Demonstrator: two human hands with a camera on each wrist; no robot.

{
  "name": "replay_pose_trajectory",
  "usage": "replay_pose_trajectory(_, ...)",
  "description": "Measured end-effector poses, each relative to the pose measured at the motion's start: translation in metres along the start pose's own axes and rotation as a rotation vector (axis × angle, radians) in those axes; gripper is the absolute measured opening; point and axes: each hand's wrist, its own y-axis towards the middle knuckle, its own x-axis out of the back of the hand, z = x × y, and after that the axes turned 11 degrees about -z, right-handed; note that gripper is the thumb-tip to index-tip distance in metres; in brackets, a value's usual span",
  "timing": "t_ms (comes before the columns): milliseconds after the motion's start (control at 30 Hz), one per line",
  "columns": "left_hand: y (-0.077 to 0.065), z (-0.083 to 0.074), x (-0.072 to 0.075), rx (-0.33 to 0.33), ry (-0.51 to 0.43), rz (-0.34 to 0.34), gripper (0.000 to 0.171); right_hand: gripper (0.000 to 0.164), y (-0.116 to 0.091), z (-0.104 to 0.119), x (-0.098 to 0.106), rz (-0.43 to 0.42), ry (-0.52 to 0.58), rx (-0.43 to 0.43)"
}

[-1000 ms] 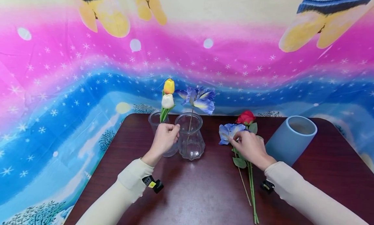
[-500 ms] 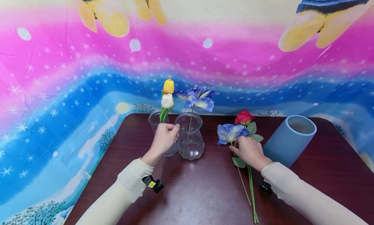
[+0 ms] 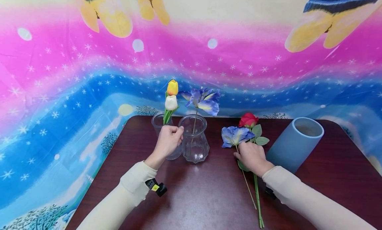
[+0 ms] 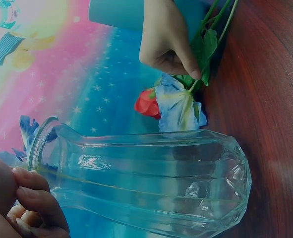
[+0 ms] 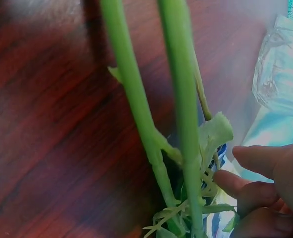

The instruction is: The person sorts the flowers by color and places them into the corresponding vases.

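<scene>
My left hand (image 3: 170, 140) has curled fingers at the rim of a clear glass vase (image 3: 195, 148); in the left wrist view its fingertips pinch that rim. A blue iris (image 3: 204, 100) stands in this vase. Over to the right, another blue iris (image 3: 235, 136) lies on the table beside a red rose (image 3: 248, 119) with green leaves. My right hand (image 3: 253, 157) is over their stems, its thumb and index finger around the thin iris stem just below the bloom. Two thick green stems (image 5: 183, 89) pass beside these fingers in the right wrist view.
A second glass vase (image 3: 158, 120), with a yellow tulip (image 3: 172, 88) and a white tulip (image 3: 171, 103), stands behind my left hand. To the right of my right hand is a tall blue-grey vase (image 3: 293, 147). A printed cloth (image 3: 191, 57) hangs behind the dark table (image 3: 197, 196).
My right hand has moved slightly down and left along the stems. The lying iris and red rose have shifted a little left. My left hand has stayed at the vase rim.
</scene>
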Motion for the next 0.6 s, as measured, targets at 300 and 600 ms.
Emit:
replay_pose_trajectory(300,0.0005,0.0000,0.0000,-0.001,0.005,-0.001,0.044,0.041,-0.0010,0.0016,-0.0051,-0.013,-0.046,0.042)
replay_pose_trajectory(600,0.0009,0.0005,-0.0002,-0.001,0.007,0.002,0.045,0.033,-0.0003,0.0006,-0.0085,0.028,-0.067,0.035)
